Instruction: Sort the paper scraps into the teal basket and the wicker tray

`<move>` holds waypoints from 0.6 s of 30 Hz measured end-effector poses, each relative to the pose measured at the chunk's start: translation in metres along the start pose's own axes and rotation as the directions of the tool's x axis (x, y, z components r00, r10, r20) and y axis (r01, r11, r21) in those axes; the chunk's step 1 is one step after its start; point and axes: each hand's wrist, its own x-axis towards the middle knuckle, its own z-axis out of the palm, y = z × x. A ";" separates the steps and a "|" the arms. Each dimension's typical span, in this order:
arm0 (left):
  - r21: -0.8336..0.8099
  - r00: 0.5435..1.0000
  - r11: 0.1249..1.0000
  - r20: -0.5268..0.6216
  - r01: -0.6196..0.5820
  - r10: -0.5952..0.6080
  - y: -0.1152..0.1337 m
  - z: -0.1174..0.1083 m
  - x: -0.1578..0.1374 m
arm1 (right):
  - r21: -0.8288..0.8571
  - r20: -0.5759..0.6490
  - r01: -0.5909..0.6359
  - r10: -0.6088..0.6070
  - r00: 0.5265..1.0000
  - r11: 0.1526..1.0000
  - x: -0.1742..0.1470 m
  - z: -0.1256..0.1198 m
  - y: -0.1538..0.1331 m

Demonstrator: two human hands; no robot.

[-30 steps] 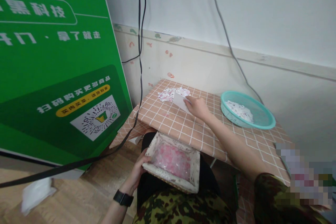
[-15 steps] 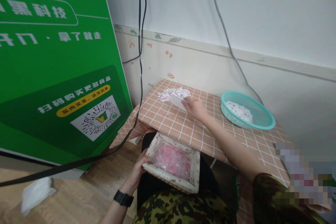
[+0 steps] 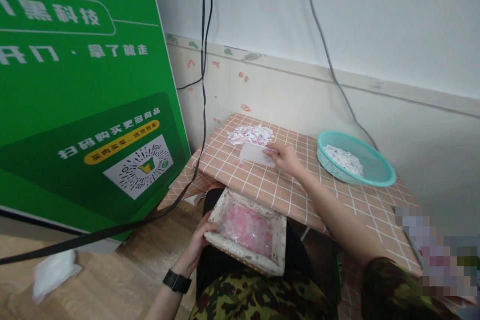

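Observation:
My right hand [image 3: 284, 158] grips a flat white rectangular card [image 3: 255, 154] by its right end, over the tablecloth. Just beyond the card lies a loose pile of small white and pink paper-like pieces [image 3: 250, 134]. My left hand [image 3: 202, 230] is closed round the left side of a whitish, cloth-lined basket [image 3: 278, 245], which rests on my lap against the table's edge. Inside the basket are many small pink pieces [image 3: 247, 227] under or in clear, shiny plastic. The fingertips of my left hand are partly hidden by the rim.
A turquoise plastic colander [image 3: 375, 172] with white pieces stands on the right of the checked table [image 3: 300, 195]. A green panel [image 3: 75, 110] rises at the left, black cables [image 3: 204, 60] hanging before it. A white plastic bag [image 3: 56, 275] lies on the floor.
My right hand has drawn the card slightly nearer and away from the pile, turning it more level. My left hand and the basket stay in place. The view has shifted a little.

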 end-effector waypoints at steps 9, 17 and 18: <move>-0.027 1.000 1.000 -0.018 0.003 -0.004 0.007 0.001 -0.006 | 0.174 0.128 0.011 -0.034 0.991 0.985 0.008 -0.011 0.006; -0.045 0.991 0.999 -0.135 -0.013 0.006 0.019 -0.008 -0.011 | 0.187 0.145 -0.005 -0.023 0.989 0.982 0.010 -0.010 0.000; -0.060 0.990 0.998 -0.140 -0.018 0.010 0.021 -0.009 -0.012 | 0.210 0.162 -0.003 -0.032 0.986 0.978 0.010 -0.009 -0.001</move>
